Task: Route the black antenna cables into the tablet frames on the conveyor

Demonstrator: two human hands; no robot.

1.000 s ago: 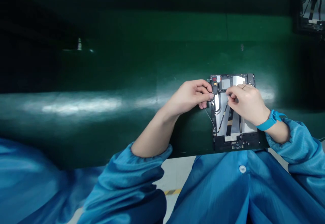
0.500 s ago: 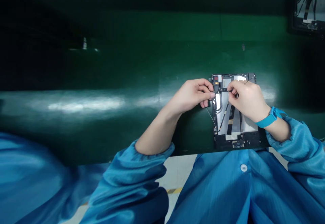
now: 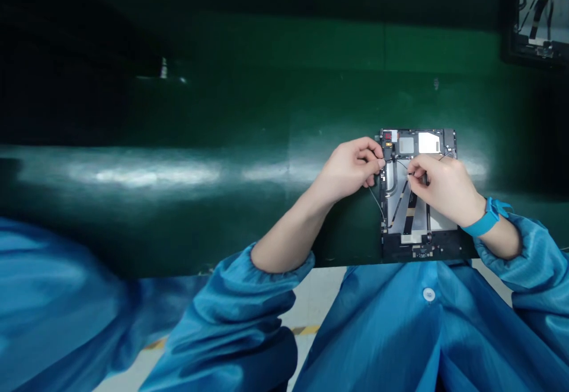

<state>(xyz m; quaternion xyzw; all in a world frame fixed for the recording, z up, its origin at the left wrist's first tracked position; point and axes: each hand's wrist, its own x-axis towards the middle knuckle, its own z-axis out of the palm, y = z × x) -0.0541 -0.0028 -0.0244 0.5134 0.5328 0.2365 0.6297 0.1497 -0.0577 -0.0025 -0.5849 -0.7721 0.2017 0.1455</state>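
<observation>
An opened tablet lies on the green bench near its front edge, its inner ribbons and metal plate exposed. At the tablet's upper left edge, my left hand is closed in a pinch; a thin grey cable loops from under it down to the tablet's left side. Over the middle of the tablet, my right hand pinches a thin dark wire that stretches toward my left fingertips. A wire end sticks out above my right knuckles. Whether both strands are one cable is hidden by my fingers.
Another opened device stands at the upper right. The green bench stretches to the left, with small bright objects in its dark far part. A blue sleeve of another person is at the lower left.
My right hand has drawn down toward me over the tablet, uncovering its upper part and a stretch of thin wire. My left hand stays at the tablet's edge. The view has shifted slightly.
</observation>
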